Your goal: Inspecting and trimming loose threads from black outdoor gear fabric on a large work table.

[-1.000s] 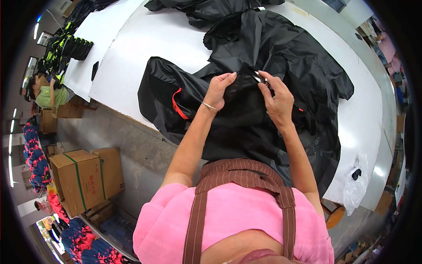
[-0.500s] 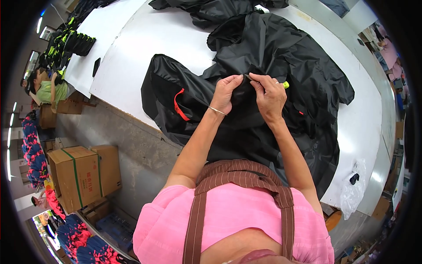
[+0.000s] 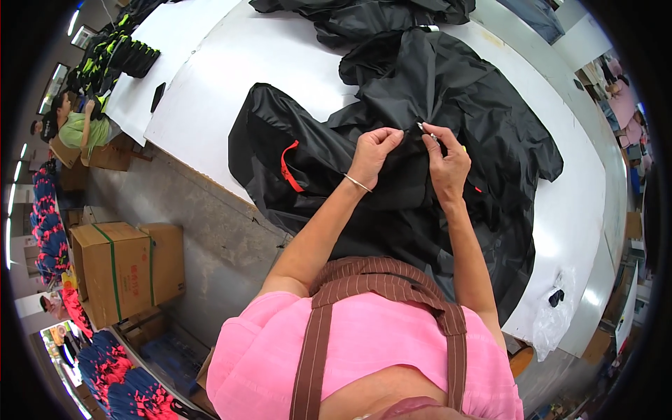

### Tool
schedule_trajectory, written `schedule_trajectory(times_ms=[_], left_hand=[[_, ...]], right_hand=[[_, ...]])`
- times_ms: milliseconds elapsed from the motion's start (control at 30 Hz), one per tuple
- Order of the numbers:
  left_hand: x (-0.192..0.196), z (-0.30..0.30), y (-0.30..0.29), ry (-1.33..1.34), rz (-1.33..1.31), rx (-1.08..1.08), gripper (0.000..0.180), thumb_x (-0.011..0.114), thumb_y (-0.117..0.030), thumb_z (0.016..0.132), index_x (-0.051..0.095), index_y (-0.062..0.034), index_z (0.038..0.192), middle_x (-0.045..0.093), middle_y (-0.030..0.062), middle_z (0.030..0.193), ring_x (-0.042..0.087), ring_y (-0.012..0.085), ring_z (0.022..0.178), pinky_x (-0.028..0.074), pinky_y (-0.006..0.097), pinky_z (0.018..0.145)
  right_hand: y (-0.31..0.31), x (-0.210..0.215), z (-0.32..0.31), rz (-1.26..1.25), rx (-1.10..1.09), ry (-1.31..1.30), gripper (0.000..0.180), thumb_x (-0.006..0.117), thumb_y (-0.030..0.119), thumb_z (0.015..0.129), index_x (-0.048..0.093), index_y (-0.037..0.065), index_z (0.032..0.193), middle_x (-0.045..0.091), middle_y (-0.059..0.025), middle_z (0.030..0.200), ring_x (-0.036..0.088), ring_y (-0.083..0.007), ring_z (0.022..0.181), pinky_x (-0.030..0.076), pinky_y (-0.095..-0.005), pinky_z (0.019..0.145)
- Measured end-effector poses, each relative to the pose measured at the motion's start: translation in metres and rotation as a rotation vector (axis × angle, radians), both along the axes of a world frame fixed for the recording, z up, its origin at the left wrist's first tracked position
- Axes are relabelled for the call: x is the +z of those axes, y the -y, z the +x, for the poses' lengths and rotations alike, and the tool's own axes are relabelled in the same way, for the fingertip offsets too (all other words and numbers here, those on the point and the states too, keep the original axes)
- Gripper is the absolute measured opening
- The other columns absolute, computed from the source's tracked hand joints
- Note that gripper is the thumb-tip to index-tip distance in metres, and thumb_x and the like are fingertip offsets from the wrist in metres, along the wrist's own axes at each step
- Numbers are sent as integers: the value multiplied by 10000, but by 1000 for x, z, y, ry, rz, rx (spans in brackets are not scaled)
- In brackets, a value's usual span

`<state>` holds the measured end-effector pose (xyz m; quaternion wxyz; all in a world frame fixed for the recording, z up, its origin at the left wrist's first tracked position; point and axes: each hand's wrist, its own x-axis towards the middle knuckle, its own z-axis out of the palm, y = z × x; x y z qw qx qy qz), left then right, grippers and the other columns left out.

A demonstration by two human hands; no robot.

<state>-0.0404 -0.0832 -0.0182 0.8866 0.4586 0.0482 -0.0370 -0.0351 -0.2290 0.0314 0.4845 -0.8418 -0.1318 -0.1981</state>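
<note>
Right at the table's (image 3: 210,77) near edge, black fabric (image 3: 399,199) spills over the side, and a clear plastic bag (image 3: 551,325) droops off to its right. A red strip (image 3: 289,168) curves on the fabric's left part. My left hand (image 3: 367,157), thumb and forefinger together, pinches the cloth; just beside, my right hand (image 3: 449,166) is closed round a small tool (image 3: 434,137). Toward the far side, another black heap (image 3: 364,17).

I see the right hand (image 3: 449,166) a bit farther from the left hand (image 3: 374,157) than half a second ago. Shiny metal (image 3: 433,136) now shows beside it, and the small tool's yellow end (image 3: 463,148) peeks out less.
</note>
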Motion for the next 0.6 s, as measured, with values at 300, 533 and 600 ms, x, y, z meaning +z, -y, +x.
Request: schedule_trajectory(times_ms=[300, 533, 600], left_hand=[[-11, -14, 22, 372, 784, 1, 155, 652, -107, 825, 655, 32, 894, 637, 108, 755, 608, 175, 669, 461, 288, 625], [-30, 9, 16, 283, 931, 500, 242, 724, -150, 767, 595, -30, 932, 552, 94, 952, 569, 204, 770, 462, 296, 681], [-33, 25, 25, 381, 971, 512, 304, 731, -160, 760, 575, -25, 984, 568, 124, 985, 581, 221, 871, 469, 313, 746]], right_hand=[[7, -15, 11, -221, -76, -220, 378, 717, 187, 766, 623, 93, 1121, 671, -94, 935, 657, -283, 851, 506, -362, 744], [35, -60, 16, 101, -24, -490, 264, 680, 101, 801, 659, 41, 1057, 680, -38, 798, 598, -99, 692, 463, -252, 664], [39, -67, 16, 300, 0, -531, 261, 681, 67, 800, 655, 6, 1052, 639, 11, 771, 538, -53, 679, 437, -213, 642]])
